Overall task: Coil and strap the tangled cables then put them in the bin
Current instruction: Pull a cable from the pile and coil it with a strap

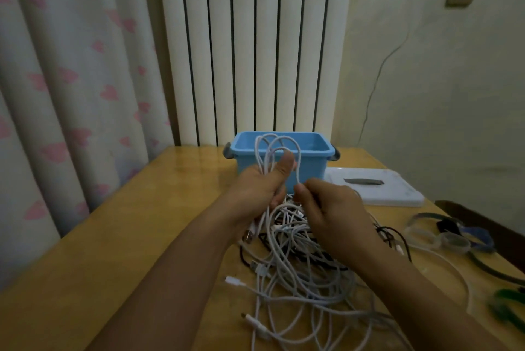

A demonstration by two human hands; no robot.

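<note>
Tangled cables [298,271] sprawl before the blue bin [321,149]; left hand [261,186] grips white loops [277,151], right hand [329,208] pinches a strand.

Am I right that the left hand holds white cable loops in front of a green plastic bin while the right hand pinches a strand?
Not quite: the head view shows the rectangular plastic bin is light blue, not green. The rest stands: the left hand holds the white cable loops in front of it, and the right hand pinches a strand.
</note>
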